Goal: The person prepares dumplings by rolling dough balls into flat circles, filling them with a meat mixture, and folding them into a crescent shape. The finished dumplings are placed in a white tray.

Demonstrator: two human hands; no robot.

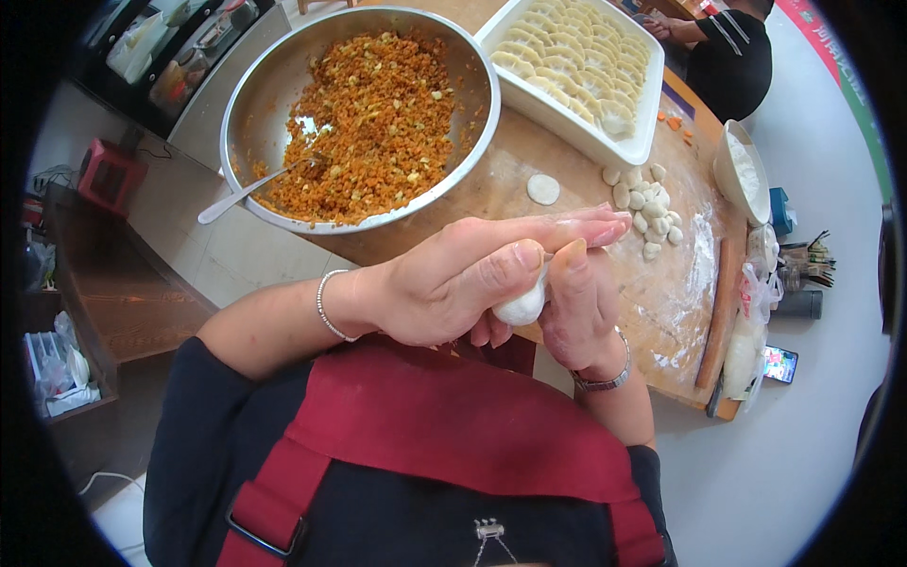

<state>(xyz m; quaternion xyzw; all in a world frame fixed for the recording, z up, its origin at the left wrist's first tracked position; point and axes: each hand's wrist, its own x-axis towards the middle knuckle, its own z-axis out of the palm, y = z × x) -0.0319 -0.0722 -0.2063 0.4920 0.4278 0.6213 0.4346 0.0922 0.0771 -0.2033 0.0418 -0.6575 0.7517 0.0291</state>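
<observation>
My left hand (453, 273) and my right hand (584, 305) are pressed together over a dumpling (523, 306), its rounded white dough showing between the thumbs. Its pinched edge is hidden by the fingers. Beyond my left hand stands a large steel bowl (237, 152) of orange-brown chopped filling (375, 135), with a metal spoon (244, 195) leaning on its rim. One flat round dough wrapper (543, 189) lies on the wooden board just past my fingertips. Small dough pieces (655, 212) are heaped to its right.
A white tray (602, 152) of shaped dumplings (567, 53) stands at the back. At the right are a rolling pin (719, 312), a bowl of flour (744, 170), a plastic bag (745, 354) and a phone (780, 363). Another person (733, 57) sits at the back right.
</observation>
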